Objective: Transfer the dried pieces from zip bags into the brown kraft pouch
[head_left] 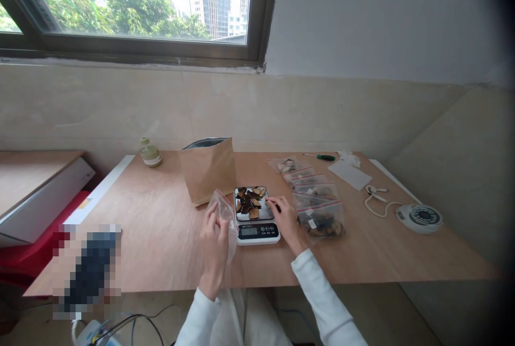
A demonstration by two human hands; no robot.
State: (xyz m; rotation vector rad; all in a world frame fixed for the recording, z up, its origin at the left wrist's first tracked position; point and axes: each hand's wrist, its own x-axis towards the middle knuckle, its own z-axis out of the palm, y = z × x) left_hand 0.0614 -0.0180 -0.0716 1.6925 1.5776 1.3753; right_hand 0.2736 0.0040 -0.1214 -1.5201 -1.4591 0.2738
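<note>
Taking the scale as the clock's centre, my left hand is at eight o'clock, gripping a clear plastic bag near its upper end. My right hand, at three o'clock, has thumb and fingers pinched on what looks like a dark slice at the pan's edge. The dried slices lie spread over the pan, toward twelve. I'd best handle one piece at a time, lightly, without my fingertips pressing the pan, and keep the bag off it, since either could skew the reading. The digits are too small to read.
</note>
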